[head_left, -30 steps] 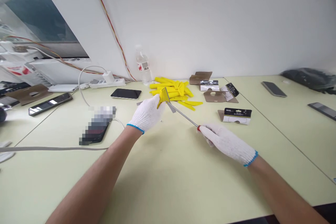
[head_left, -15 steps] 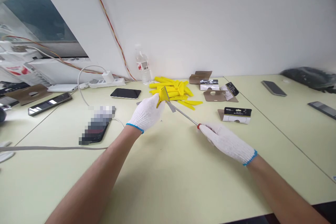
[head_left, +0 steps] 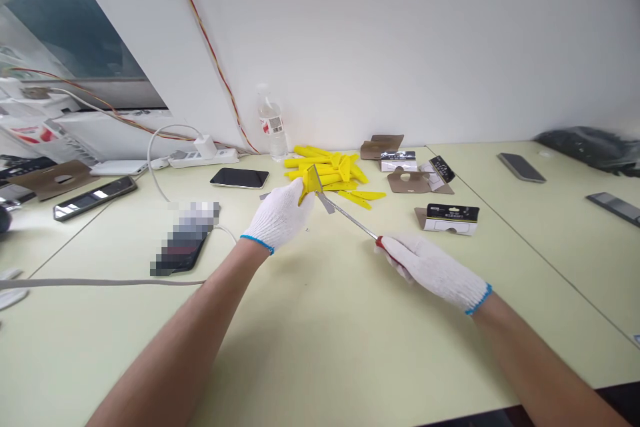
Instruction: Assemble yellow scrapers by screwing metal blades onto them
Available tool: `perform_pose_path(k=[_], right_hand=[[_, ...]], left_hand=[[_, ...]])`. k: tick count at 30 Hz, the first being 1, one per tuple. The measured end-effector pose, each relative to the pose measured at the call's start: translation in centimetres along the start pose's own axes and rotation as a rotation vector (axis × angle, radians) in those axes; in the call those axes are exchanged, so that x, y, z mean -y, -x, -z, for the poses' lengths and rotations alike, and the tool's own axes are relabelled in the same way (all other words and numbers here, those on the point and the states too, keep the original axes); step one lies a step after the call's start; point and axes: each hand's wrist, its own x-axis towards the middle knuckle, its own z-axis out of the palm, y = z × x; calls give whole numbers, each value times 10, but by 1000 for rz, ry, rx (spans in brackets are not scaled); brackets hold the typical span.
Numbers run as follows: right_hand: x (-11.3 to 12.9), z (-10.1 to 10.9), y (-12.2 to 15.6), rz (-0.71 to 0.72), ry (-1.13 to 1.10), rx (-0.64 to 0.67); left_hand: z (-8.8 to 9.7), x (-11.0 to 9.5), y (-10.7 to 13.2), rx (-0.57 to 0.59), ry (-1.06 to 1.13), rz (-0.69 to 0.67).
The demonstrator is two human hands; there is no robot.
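Observation:
My left hand (head_left: 281, 215), in a white knit glove with blue trim, is closed around a yellow scraper (head_left: 311, 180) with a flat metal blade at its head. My right hand (head_left: 430, 268), gloved the same way, grips the red handle of a screwdriver (head_left: 356, 222). Its long metal shaft points up and left, and the tip meets the scraper's head close to my left fingers. The exact contact point is too small to make out. Just behind the scraper lies a pile of yellow plastic scraper parts (head_left: 340, 167), handles and flat pieces together.
Behind the pile a clear plastic bottle (head_left: 274, 127) stands against the wall. Phones lie left, including a black one (head_left: 240, 178), beside a power strip (head_left: 203, 157) with cables. Opened cardboard packages (head_left: 450, 219) are to the right, and a dark plastic bag (head_left: 590, 149) sits far right.
My right hand has shifted slightly on the screwdriver, and more of the red handle shows. The left hand and the scraper stay in place.

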Motion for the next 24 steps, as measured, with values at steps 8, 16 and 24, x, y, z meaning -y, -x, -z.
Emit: perform_pose_path(k=[8, 16, 24], right_hand=[[-1, -3, -5, -65, 64, -50], [-2, -1, -2, -69, -48, 8], [-5, -4, -6, 8, 52, -68]], left_hand=[[0, -3, 0, 3, -16, -3], [2, 0, 0, -2, 11, -5], [0, 1, 1, -1, 25, -15]])
